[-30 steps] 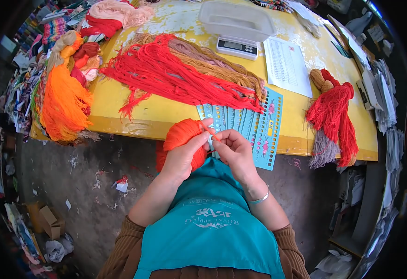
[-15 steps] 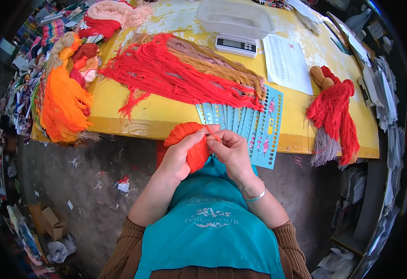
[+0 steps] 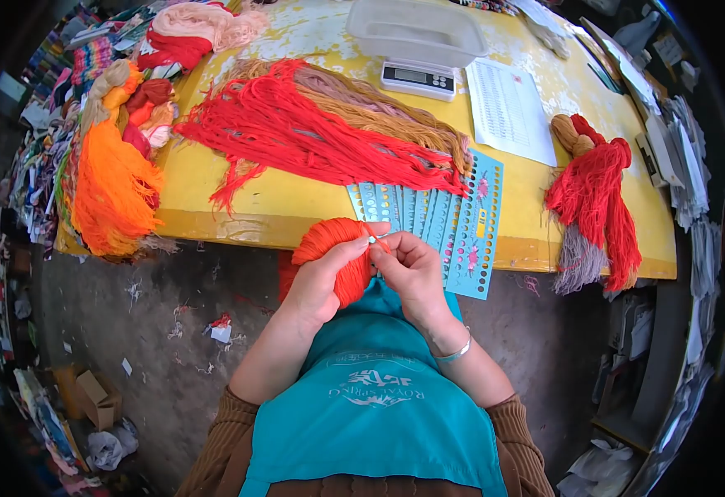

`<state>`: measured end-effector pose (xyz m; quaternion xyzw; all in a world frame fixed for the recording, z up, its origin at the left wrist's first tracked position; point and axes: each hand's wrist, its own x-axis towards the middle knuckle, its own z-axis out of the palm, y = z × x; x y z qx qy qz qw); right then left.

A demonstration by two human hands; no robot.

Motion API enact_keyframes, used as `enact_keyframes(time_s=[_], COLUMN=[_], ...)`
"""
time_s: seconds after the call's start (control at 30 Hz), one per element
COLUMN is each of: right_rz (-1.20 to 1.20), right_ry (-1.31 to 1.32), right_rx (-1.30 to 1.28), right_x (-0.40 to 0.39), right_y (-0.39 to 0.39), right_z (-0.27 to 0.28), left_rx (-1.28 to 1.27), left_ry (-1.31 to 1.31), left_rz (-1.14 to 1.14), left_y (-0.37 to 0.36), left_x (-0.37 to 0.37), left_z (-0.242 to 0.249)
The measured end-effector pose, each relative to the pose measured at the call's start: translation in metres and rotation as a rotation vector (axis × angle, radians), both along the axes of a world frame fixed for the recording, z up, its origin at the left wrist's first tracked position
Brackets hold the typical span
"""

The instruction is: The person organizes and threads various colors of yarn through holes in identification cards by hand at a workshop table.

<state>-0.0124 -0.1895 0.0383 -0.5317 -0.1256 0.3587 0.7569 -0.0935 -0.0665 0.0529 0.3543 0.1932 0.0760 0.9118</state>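
An orange-red thread bundle [image 3: 329,248] is in my left hand [image 3: 319,286], just off the table's front edge. My right hand [image 3: 412,269] pinches a short bit of the same thread close to my left thumb and fingertips. Beyond my hands, a long spread of red threads [image 3: 296,132] lies over tan and brown ones [image 3: 379,108]. Partly beneath its right end are blue cards with rows of holes [image 3: 474,240], which overhang the table edge behind my right hand.
On the yellow table [image 3: 221,225] are a digital scale [image 3: 418,80], a clear plastic tray [image 3: 416,33], a printed sheet [image 3: 510,112], red skeins [image 3: 594,190] at right, and orange skeins [image 3: 114,182] at left. An open cardboard box [image 3: 97,398] stands on the floor.
My right fingers have shifted very slightly at the pinched thread, and a small pale spot now shows by my left thumb tip. Otherwise the hands and bundle hold nearly the same position.
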Motion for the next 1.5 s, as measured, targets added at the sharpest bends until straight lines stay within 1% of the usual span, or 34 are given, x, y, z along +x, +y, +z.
enact_keyframes(time_s=[0.1,0.17,0.27,0.33,0.57,0.8,0.87,0.93,1.2,1.27,1.3,1.37,1.4,1.43,1.47,1.5], right_rz=[-0.013,0.009,-0.018,-0.002,0.037,-0.013,-0.019,-0.022,-0.05,0.056,0.056,0.122,0.122,0.184,0.244,0.245], right_ry=[0.048,0.093,0.155,0.137,0.036,0.105,0.158,0.157,0.151,0.337,0.336,0.0,-0.002,-0.248,-0.497,-0.5], right_rx=[-0.002,0.054,0.094,0.062,-0.003,0.029,0.105,0.106,0.098,0.177,0.177,-0.075,-0.075,-0.269,-0.462,-0.464], right_x=[0.002,0.005,0.002,0.001,-0.001,-0.001,0.0,-0.001,0.001,0.007,0.008,0.009,0.011,0.014,0.017,0.022], right_y=[-0.004,-0.009,-0.007,-0.006,-0.005,-0.007,-0.007,-0.007,-0.007,-0.012,-0.012,-0.013,-0.016,-0.023,-0.029,-0.032], right_z=[-0.002,-0.009,-0.006,-0.001,0.0,-0.003,-0.003,-0.002,0.0,0.002,0.005,0.014,0.021,0.029,0.033,0.032], left_rx=[-0.004,-0.009,0.064,0.063,0.064,0.06,0.048,0.147,0.159,0.142,0.116,0.089,0.129,0.169,0.298,0.292], left_ry=[0.009,0.018,0.015,0.024,-0.019,-0.019,-0.01,0.012,0.001,-0.001,-0.008,-0.018,-0.01,-0.003,0.061,0.07], left_rz=[-0.003,-0.004,0.006,0.052,0.014,0.043,0.045,0.045,0.041,0.045,0.033,0.023,-0.073,-0.168,-0.149,-0.204], left_y=[0.0,0.0,0.0,-0.004,-0.001,0.0,-0.001,-0.001,-0.002,0.0,0.004,0.013,0.018,0.023,0.025,0.031], left_x=[-0.001,-0.001,-0.001,0.001,0.001,0.0,0.0,0.001,0.002,0.002,0.001,-0.003,-0.006,-0.009,-0.013,-0.018], left_z=[0.003,0.003,0.0,0.006,0.001,-0.001,-0.001,-0.002,0.004,0.003,-0.001,0.0,0.003,0.006,0.008,0.015])
